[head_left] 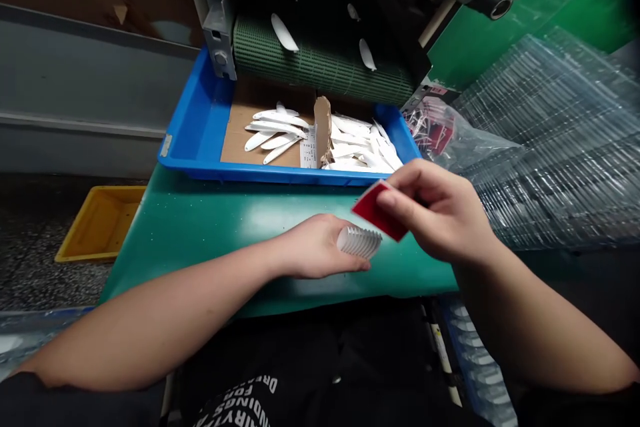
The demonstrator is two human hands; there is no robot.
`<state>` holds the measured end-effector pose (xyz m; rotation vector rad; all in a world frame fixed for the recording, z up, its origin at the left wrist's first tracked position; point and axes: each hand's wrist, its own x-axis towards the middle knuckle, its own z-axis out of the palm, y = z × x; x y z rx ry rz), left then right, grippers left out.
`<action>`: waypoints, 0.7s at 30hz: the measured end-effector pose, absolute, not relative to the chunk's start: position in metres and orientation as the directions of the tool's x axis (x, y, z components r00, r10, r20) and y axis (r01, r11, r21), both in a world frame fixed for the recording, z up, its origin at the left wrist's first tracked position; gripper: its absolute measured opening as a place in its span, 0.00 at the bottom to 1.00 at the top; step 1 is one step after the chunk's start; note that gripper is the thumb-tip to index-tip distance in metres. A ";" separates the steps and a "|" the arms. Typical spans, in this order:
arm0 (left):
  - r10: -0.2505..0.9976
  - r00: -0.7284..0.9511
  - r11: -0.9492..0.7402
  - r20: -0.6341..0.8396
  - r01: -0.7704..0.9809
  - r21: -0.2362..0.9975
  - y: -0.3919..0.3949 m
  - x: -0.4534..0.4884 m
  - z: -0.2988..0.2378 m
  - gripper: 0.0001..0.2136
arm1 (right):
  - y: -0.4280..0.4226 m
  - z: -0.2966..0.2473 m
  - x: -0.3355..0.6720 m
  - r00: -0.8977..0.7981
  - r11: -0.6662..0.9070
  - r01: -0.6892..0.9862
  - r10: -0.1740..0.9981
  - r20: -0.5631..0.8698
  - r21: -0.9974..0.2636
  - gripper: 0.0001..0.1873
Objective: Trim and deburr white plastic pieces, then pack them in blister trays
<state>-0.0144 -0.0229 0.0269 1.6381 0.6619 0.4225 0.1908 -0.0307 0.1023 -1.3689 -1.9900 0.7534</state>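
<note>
Nearest the lens, a black garment printed with white lettering fills the bottom of the view, and beyond it a smooth green tabletop is spread out. The left hand is curled closed around the near end of a stack of white ribbed plastic pieces, the stack being held on its side, low over the tabletop. The right hand is raised just beside it, a flat red rectangular card being pinched firmly in its grasp, one edge very near the stack. Further off, a bright blue plastic tray lined with brown cardboard is seen holding white leaf-shaped pieces, divided by an upright cardboard strip, while more are carried on a green mesh conveyor belt. Clear ridged plastic trays are piled at the right. The risks are plain: the loosely nested pieces could fan out and scatter if the left hand's hold were eased, and the thin card could slip from the pinch if it were knocked against the stack's ribbed edge.
</note>
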 end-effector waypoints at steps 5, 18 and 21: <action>0.603 0.793 -0.128 -0.090 0.208 0.970 -0.023 -0.015 0.032 0.11 | -0.029 0.101 0.193 -0.284 0.332 0.749 0.943 0.175 -0.573 0.17; 0.624 0.782 -0.294 0.013 0.219 0.930 -0.022 -0.016 0.031 0.08 | -0.031 0.099 0.200 -0.296 0.247 0.541 0.951 0.093 -0.804 0.24; 0.604 0.793 -0.356 0.079 0.180 0.917 -0.022 -0.016 0.031 0.07 | -0.030 0.097 0.204 -0.312 0.220 0.596 0.950 0.029 -0.772 0.24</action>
